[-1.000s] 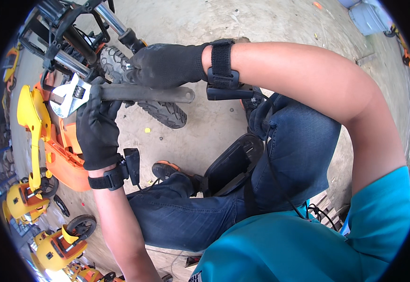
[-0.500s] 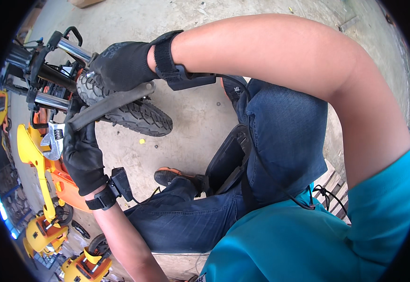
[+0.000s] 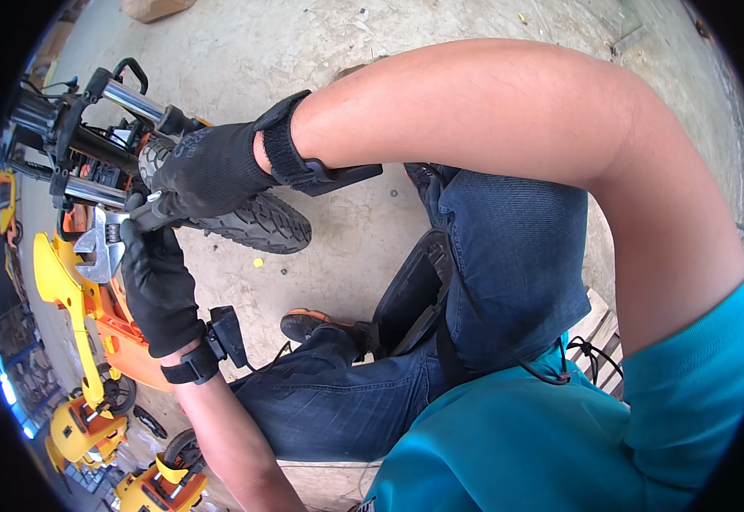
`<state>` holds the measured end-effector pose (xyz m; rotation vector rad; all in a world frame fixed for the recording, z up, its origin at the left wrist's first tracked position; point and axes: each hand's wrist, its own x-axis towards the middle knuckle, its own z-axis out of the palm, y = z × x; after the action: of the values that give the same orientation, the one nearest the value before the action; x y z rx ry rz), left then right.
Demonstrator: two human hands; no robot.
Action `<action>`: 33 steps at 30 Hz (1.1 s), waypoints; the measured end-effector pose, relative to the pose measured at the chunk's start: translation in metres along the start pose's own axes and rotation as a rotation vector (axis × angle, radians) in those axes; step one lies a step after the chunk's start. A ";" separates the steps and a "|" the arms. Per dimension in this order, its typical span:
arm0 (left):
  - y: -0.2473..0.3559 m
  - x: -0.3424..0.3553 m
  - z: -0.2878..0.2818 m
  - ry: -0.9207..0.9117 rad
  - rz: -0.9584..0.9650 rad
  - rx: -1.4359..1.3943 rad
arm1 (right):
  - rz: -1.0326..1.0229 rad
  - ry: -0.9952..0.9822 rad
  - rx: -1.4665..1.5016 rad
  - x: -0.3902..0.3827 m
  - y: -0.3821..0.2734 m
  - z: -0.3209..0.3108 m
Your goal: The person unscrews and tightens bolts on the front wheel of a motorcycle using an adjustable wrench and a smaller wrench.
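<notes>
A silver-jawed adjustable wrench point(image 3: 103, 243) with a dark handle lies in my left hand point(image 3: 160, 286). My gloved left fingers are closed round it just behind the jaws. Above the handle is my right hand point(image 3: 206, 175), also in a black glove and closed. A small silvery tip shows at its fingers, but what it belongs to is hidden. The right hand and wrist cover most of the wrench handle. Beneath both hands is a knobby black tyre point(image 3: 261, 224), joined to a fork with shiny tubes point(image 3: 133, 98).
Yellow and orange body panels point(image 3: 69, 282) stand at the left, with further yellow vehicles point(image 3: 82, 427) lower down. My bent legs in jeans point(image 3: 508, 256) are at the right. A small yellow cap point(image 3: 258, 263) lies on the concrete floor. A cardboard box point(image 3: 157, 8) sits at the far edge.
My right hand has moved down and nearer, from above the tyre to over the wrench handle, which it now mostly covers. The left hand and wrench have barely shifted.
</notes>
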<state>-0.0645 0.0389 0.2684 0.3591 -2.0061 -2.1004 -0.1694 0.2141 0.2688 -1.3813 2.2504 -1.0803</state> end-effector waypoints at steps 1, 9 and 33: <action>-0.002 -0.001 0.001 -0.028 0.087 0.195 | 0.008 0.004 -0.001 0.002 0.001 0.002; -0.003 -0.006 -0.014 -0.141 0.516 1.002 | 0.092 0.044 0.270 0.000 -0.001 0.015; 0.049 -0.021 -0.180 0.615 0.561 1.142 | 0.541 0.201 0.448 -0.013 0.076 -0.016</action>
<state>0.0122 -0.1267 0.3109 0.4444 -2.2675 -0.3117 -0.2207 0.2524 0.2235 -0.4671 2.1324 -1.4340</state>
